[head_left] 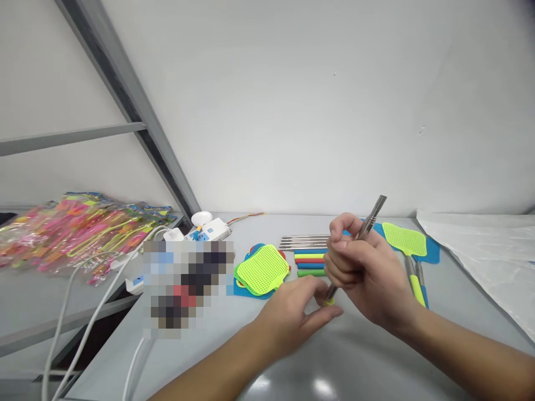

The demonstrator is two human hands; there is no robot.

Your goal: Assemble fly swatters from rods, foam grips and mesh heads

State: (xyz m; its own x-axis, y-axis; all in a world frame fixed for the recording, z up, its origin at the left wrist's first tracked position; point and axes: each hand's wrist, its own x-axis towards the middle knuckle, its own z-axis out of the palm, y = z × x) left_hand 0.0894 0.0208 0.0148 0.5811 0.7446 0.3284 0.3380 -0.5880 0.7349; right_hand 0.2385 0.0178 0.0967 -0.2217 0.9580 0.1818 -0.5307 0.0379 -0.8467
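Note:
My right hand (pixel 363 264) is wrapped round a telescopic metal rod (pixel 376 210), which slants up to the right out of the fist. The rod's lower end meets a small yellow-green tube end (pixel 330 301), pinched between the thumb and fingers of my left hand (pixel 292 312); most of that piece is hidden. Just behind my hands lie several thin metal rods (pixel 303 243) and a row of coloured tubes (pixel 309 260). To their left is a pile of fly swatter heads (pixel 263 270), a yellow-green one on top.
At the right, yellow-green and blue fly swatters (pixel 405 239) lie near a white plastic sheet (pixel 472 245). A power strip (pixel 213 229), white cables (pixel 90 312) and a pixelated area occupy the left side. Packaged goods (pixel 92 234) are heaped beyond the metal frame (pixel 142 120).

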